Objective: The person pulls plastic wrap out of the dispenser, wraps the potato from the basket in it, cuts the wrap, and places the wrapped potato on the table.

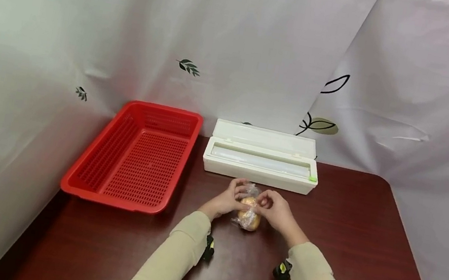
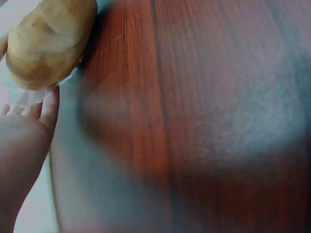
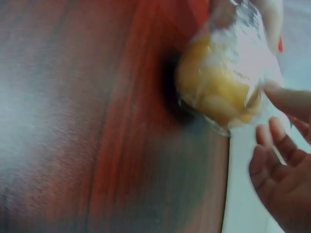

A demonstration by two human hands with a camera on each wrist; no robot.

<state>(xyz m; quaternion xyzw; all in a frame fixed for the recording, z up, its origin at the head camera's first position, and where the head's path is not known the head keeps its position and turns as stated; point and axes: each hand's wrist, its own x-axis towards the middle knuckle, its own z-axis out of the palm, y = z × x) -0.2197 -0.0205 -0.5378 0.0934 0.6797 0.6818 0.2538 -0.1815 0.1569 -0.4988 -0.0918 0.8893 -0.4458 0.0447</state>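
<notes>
A yellow-brown potato [image 1: 253,221], loosely wrapped in clear cling film [image 3: 243,41], sits just above or on the dark red-brown table. My left hand [image 1: 228,201] holds the wrapped potato from the left, its thumb across the front and its fingers around the far side. In the left wrist view, the potato [image 2: 53,41] partly covers those fingers. From the right, my right hand [image 1: 276,213] touches the film with its thumb [image 3: 289,99]. The other fingers of that hand are loosely bent and apart from the potato in the right wrist view.
A white cling film dispenser [image 1: 257,173] stands behind the hands, lid raised, with a roll inside and a green slider [image 1: 312,179] at its right end. To the left is a red perforated basket [image 1: 169,185]. Printed cloth walls [image 1: 264,67] border the table [image 1: 364,265].
</notes>
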